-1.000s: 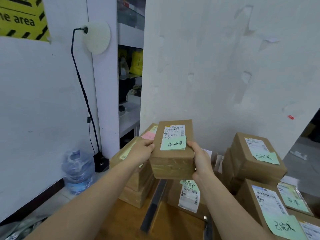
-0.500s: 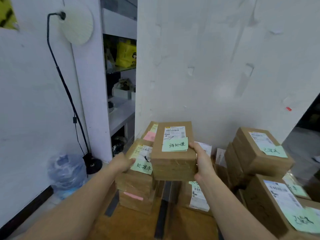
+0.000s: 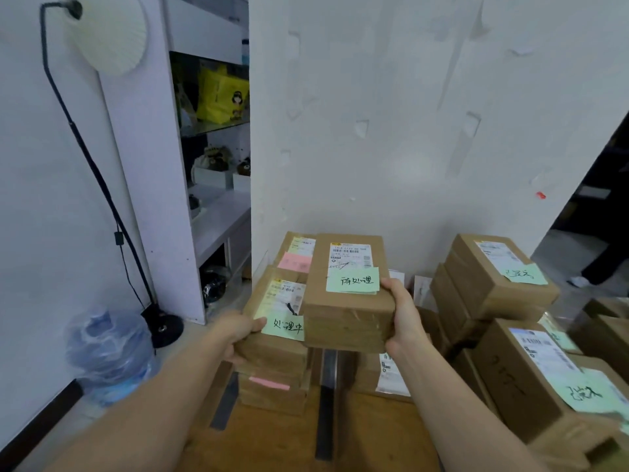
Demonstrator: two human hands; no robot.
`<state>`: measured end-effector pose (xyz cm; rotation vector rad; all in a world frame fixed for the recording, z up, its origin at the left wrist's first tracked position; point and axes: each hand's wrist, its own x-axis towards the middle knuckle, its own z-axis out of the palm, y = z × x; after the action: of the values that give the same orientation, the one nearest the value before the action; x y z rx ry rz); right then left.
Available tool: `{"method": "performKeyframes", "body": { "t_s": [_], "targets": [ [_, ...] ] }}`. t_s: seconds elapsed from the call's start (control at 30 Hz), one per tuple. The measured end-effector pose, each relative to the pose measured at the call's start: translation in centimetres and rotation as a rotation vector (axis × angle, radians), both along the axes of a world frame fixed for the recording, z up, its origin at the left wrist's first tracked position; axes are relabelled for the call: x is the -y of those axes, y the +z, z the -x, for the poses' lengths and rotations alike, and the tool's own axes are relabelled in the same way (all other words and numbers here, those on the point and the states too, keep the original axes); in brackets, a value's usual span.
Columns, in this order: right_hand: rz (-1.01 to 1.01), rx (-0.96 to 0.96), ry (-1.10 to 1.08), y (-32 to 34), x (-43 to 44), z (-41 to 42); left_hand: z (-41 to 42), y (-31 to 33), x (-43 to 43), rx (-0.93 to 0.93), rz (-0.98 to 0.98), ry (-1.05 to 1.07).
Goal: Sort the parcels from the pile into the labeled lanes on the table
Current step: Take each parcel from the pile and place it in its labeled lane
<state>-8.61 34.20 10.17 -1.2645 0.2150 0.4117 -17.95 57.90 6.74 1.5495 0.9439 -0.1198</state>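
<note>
Wooden table (image 3: 272, 441), hands (image 3: 238, 335) (image 3: 403, 321) on two parcels (image 3: 275, 352) (image 3: 347, 321)

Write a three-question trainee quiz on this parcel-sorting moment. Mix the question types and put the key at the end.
1. True or false: the right hand grips the side of the middle brown cardboard parcel with a green note.
2. What does the left hand hold? A: a blue water bottle. B: the top brown cardboard parcel of the left stack. C: nothing.
3. Fill in: the thin paper strip on the front of a lower box in that stack is coloured ____.
Key: 1 true; 2 B; 3 pink.
</note>
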Motion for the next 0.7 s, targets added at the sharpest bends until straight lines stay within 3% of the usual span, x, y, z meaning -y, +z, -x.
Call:
{"method": "performKeyframes", "body": {
  "t_s": [0.4, 0.53, 0.7],
  "targets": [
    [0.003, 0.051, 0.021, 0.3, -1.2, 2.1, 2.8, 4.1, -5.5, 0.187, 0.088, 0.23],
    [0.021, 0.008, 0.059, -0.8, -3.0, 3.3, 3.5, 5.3, -6.5, 0.318, 0.165, 0.352],
    [0.011, -0.054, 0.095, -3.2, -4.8, 4.5, 4.4, 6.1, -6.8, 0.433, 0.108, 0.46]
  ]
}}
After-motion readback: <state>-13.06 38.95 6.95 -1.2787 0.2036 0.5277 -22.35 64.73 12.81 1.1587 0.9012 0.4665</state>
